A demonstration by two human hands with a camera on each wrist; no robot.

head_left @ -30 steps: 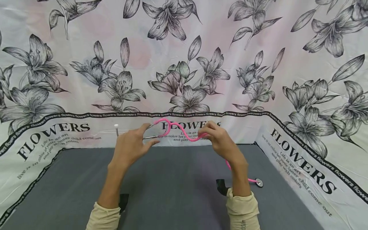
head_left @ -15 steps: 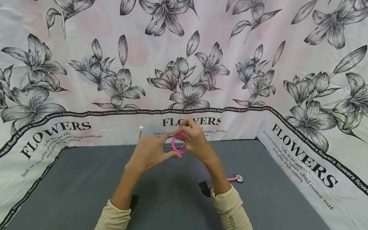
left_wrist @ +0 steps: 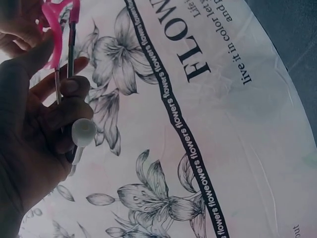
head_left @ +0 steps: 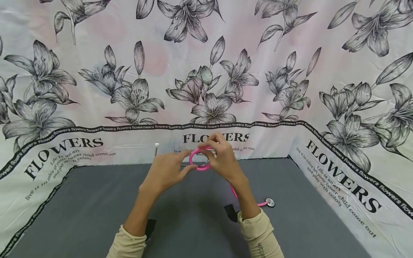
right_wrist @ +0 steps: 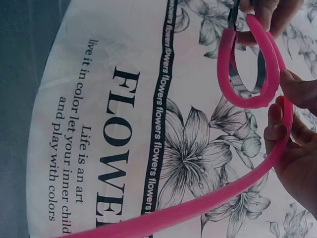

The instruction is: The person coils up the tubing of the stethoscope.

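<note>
A pink stethoscope (head_left: pixel 192 157) is held up over the far part of the table between both hands. My left hand (head_left: pixel 162 173) grips its metal ear tubes (left_wrist: pixel 72 47), and a white eartip (left_wrist: pixel 84 132) pokes out beyond the fingers. With thumb and fingers, my right hand (head_left: pixel 226 163) pinches the pink tubing (right_wrist: pixel 233 191) beside the loop near the fork. From there the tubing runs down behind the right forearm, which hides part of it. The round metal chest piece (head_left: pixel 270 202) shows to the right of that forearm.
A grey table top (head_left: pixel 106 200) lies below the hands. Behind and along its sides hangs a white cloth (head_left: pixel 129 143) printed with lilies and lettering. Black pieces (head_left: pixel 231 213) show beside both wrists.
Over the second, the right hand has slid left along the tubing to the fork, and the left hand has moved right, closing the gap. The chest piece has shifted left with the tubing.
</note>
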